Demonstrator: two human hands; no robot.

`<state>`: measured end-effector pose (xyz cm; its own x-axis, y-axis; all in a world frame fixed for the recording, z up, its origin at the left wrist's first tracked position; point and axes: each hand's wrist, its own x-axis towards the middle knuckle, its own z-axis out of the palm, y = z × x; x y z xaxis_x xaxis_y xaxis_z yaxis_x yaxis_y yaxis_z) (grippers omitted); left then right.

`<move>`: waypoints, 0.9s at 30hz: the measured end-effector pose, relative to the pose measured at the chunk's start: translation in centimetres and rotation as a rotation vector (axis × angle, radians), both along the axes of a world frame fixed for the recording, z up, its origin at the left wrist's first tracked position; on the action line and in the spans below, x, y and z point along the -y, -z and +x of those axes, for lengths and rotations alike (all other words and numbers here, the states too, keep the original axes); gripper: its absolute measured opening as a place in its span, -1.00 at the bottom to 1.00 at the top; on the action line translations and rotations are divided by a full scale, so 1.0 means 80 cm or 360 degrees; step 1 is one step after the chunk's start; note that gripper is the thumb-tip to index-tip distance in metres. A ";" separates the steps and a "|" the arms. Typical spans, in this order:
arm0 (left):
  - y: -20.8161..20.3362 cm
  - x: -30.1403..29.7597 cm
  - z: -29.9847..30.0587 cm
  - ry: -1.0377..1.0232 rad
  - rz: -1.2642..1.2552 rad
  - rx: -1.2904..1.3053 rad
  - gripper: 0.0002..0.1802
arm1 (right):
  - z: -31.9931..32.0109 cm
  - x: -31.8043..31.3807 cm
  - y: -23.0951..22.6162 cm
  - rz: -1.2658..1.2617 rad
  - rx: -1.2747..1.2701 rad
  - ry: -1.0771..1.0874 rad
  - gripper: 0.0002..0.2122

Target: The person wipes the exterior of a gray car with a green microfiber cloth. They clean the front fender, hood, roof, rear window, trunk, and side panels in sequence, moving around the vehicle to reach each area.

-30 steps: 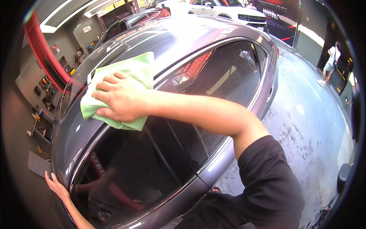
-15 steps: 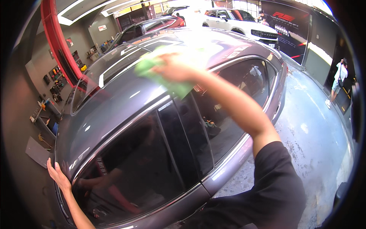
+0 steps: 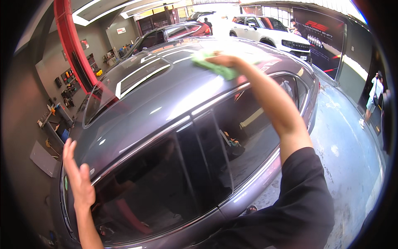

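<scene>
A dark grey-purple car (image 3: 137, 124) with a glossy roof fills the middle of the view. My right arm reaches across the side windows, and my right hand (image 3: 224, 60) presses a green cloth (image 3: 226, 72) against the roof. The cloth is bunched under the fingers and slightly blurred; a flap hangs toward me. At the lower left, my left hand (image 3: 81, 182) is upright beside the car's front pillar, its fingers stretched out and holding nothing. Whether it touches the car, I cannot tell. A dark glass panel (image 3: 145, 74) lies in the roof beyond the cloth.
A red post (image 3: 72, 50) rises past the car's far side. Behind stand another car with a red rear (image 3: 176, 31) and a white SUV (image 3: 269, 31). A person in light clothes (image 3: 374, 95) is at the right, beside the pale blue floor (image 3: 340, 145).
My right hand has slid the green cloth rightward along the roof, toward the car's rear. My left hand has risen and turned more upright near the front pillar. The view has shifted slightly.
</scene>
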<state>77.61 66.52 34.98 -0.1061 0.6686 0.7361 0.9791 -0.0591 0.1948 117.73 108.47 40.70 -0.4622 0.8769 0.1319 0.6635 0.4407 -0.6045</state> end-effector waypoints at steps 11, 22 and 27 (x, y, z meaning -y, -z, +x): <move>0.003 -0.230 0.201 -0.0329 -0.0122 -0.0024 -0.18 | 0.112 -0.097 0.024 0.0626 0.0332 -0.0774 0.01; 0.008 -0.239 0.195 -0.0485 -0.0073 -0.0189 -0.21 | 0.203 -0.170 0.033 0.0706 0.0352 -0.0536 -0.24; 0.012 -0.235 0.182 -0.0383 -0.0095 -0.0041 -0.24 | 0.082 0.026 0.054 0.1326 0.0086 -0.1132 -0.29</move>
<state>92.19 85.29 33.99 -0.2489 0.6689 0.7004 0.9683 0.1870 0.1656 124.27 106.39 36.34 -0.8503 0.0526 0.5236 0.1124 0.9902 0.0830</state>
